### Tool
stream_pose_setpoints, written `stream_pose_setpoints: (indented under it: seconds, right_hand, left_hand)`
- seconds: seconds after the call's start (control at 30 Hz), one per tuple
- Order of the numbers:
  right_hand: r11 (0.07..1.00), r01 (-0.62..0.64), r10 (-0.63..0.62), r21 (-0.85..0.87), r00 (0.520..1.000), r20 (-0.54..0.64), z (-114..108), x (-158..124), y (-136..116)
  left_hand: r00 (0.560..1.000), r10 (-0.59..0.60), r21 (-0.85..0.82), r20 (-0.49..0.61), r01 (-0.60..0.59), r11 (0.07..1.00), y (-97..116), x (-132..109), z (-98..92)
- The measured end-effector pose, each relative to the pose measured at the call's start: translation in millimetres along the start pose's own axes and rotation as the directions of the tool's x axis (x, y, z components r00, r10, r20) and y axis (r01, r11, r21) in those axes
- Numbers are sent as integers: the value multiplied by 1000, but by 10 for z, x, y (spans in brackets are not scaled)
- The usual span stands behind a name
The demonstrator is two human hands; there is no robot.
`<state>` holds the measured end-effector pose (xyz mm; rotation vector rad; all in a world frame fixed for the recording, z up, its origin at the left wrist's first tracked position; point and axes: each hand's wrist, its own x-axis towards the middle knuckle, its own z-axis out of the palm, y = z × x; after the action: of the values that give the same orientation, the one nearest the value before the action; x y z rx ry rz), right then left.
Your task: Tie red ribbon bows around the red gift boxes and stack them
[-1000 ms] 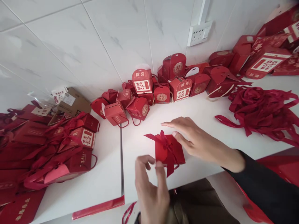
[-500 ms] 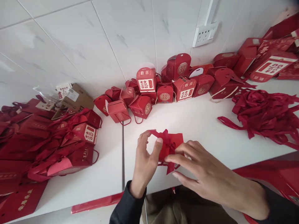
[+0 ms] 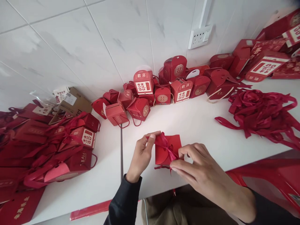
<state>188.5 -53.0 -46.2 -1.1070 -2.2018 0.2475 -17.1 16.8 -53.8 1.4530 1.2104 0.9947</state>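
A small red gift box (image 3: 172, 147) lies on the white counter (image 3: 199, 125) near its front edge, with a red ribbon bow (image 3: 164, 142) tied across it. My left hand (image 3: 142, 156) pinches the left loop of the bow between thumb and fingers. From the right, my right hand (image 3: 199, 173) pinches the ribbon's lower tail beside the box. Both hands are closed on the ribbon.
Folded red gift boxes (image 3: 161, 87) crowd the back along the tiled wall below a socket (image 3: 199, 36). Loose red ribbons (image 3: 262, 112) are heaped at the right. Ribbon-tied red boxes and bags (image 3: 53, 147) pile up on the left, with brown cardboard (image 3: 75, 103) behind them.
My left hand went from below the box to its left side and gripped the bow loop. My right hand moved from on top of the box down to pinch the ribbon tail.
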Motion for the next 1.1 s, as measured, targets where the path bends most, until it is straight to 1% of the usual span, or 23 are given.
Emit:
stream_pose_setpoints:
  seconds: [0.13,0.23,0.3,0.4,0.47,0.5,0.53,0.6,0.63,0.67,0.7,0.83,1.0,1.1]
  right_hand:
    - [998,-38,36,52,998,43,-116,-64,76]
    - [993,-92,92,70,996,14,-257,-125,185]
    - [989,-138,139,58,990,-11,-329,-160,257]
    - [974,-222,224,51,973,-48,-364,-183,277]
    - [969,-239,243,67,968,-66,-327,-161,209]
    - [970,-232,236,70,970,-60,-291,-135,159]
    - [975,-214,218,65,975,-53,-246,-101,107]
    - [984,-177,179,28,983,-51,-143,-13,20]
    - [987,-162,162,5,985,-56,-94,33,-6]
    - [989,-150,149,-12,987,-58,-53,77,-18]
    - [989,-144,143,-15,988,-51,-22,115,-17]
    - [985,-169,169,33,986,-1,-14,172,67]
    - [977,-208,209,45,978,-9,-109,133,169]
    - [968,-247,247,45,969,9,-145,132,194]
  left_hand:
    - [995,-16,20,-100,18,1000,1,-25,-28]
    - [985,-49,27,-164,54,998,-16,-65,-77]
    - [984,-67,16,-164,71,997,-37,-95,-119]
    - [981,-46,-47,-190,37,998,-43,-114,-189]
    - [975,4,-25,-222,-10,1000,-5,-97,-225]
    - [976,30,26,-214,-25,999,27,-81,-233]
    - [983,55,97,-177,-38,995,64,-61,-233]
    - [995,89,243,-38,-77,967,136,-20,-210]
    - [995,100,292,31,-104,951,163,-2,-190]
    - [991,111,319,79,-131,939,181,14,-170]
    - [987,120,331,103,-148,932,188,26,-152]
    - [991,109,322,77,-128,938,152,28,-141]
    - [994,65,282,88,-87,956,123,-21,-187]
    - [995,62,274,84,-83,958,116,-37,-178]
